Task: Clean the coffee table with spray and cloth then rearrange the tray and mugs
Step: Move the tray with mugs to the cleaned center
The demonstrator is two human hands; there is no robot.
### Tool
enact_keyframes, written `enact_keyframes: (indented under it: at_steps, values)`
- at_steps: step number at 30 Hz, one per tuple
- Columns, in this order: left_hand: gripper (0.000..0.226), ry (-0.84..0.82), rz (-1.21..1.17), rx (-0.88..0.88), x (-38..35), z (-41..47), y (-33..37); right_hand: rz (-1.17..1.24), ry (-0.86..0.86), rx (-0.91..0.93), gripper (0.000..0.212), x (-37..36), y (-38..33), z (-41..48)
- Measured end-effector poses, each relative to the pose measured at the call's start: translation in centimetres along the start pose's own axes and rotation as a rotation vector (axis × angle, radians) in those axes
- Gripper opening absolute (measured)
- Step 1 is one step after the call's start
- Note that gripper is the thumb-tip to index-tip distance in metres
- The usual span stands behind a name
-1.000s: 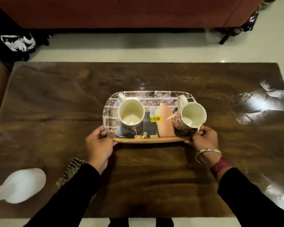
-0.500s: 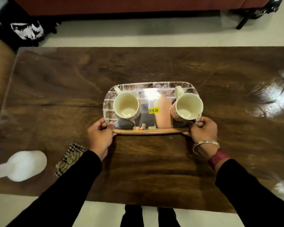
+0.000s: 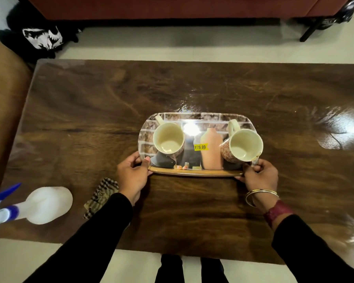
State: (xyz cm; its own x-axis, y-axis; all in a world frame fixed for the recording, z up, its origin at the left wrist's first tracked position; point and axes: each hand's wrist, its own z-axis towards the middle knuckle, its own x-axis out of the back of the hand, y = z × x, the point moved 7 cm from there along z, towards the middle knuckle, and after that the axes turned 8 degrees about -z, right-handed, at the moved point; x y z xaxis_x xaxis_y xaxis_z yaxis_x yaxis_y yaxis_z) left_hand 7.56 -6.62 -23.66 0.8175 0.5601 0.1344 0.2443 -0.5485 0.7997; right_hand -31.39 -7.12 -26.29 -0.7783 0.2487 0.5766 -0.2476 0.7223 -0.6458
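A glossy printed tray (image 3: pixel 195 173) sits mid-table on the dark wooden coffee table (image 3: pixel 114 103). Two cream mugs stand on it: the left mug (image 3: pixel 168 138) and the patterned right mug (image 3: pixel 243 145), both empty with handles pointing away. My left hand (image 3: pixel 132 175) grips the tray's near left corner, thumb on the rim. Curled round the near right corner is my right hand (image 3: pixel 259 176). A white spray bottle (image 3: pixel 39 205) with a blue trigger lies on its side at the near left. A checked cloth (image 3: pixel 102 194) lies crumpled beside my left forearm.
A red sofa (image 3: pixel 172 7) runs along the far side of the table. Black printed fabric (image 3: pixel 41 35) lies on the floor at the far left. A brown seat (image 3: pixel 2 103) stands at the table's left end. My legs stand at the near table edge.
The view has shifted, so the table's near edge and my legs show more. Both hands keep their hold on the tray's near corners; tray and mugs barely moved on the table.
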Motion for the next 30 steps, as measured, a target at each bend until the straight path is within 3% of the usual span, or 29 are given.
enact_keyframes:
  at_steps: [5, 8, 11, 13, 16, 20, 23, 26, 30]
  values:
    - [0.028, 0.0, -0.009, 0.011, 0.0, 0.1, -0.3, -0.009, -0.005, -0.001, 0.014, 0.0, 0.3, 0.1]
    - [0.025, 0.106, 0.112, -0.018, 0.8, 0.1, -0.2, 0.023, -0.025, -0.043, 0.015, 0.2, 0.2, -0.3]
    - [0.048, 0.274, 0.398, -0.252, 1.3, -1.8, 2.9, -0.195, 0.138, 0.156, 0.051, 2.3, -2.4, -2.2]
    - [0.066, 0.19, 0.417, -0.413, -0.3, -3.5, 5.0, -0.259, 0.192, 0.4, 0.075, 3.1, -4.6, -3.9]
    - [0.089, -0.024, 0.467, -0.532, -3.4, -5.0, 5.9, -0.252, 0.07, 0.604, 0.097, 2.0, -5.6, -4.4]
    - [0.11, -0.048, 0.473, -0.55, -5.7, -5.7, 5.7, -0.136, -0.02, 0.621, 0.118, 0.5, -6.1, -4.1]
    - [0.11, 0.035, 0.428, -0.57, -6.6, -5.9, 6.0, -0.045, 0.029, 0.619, 0.104, 0.4, -7.1, -4.0]
    - [0.096, 0.133, 0.458, -0.606, -6.4, -5.6, 6.2, 0.032, 0.145, 0.614, 0.083, 0.7, -7.8, -4.4]
    - [0.082, 0.087, 0.507, -0.737, -5.6, -4.8, 7.3, 0.102, 0.221, 0.537, 0.083, 0.8, -8.1, -4.6]
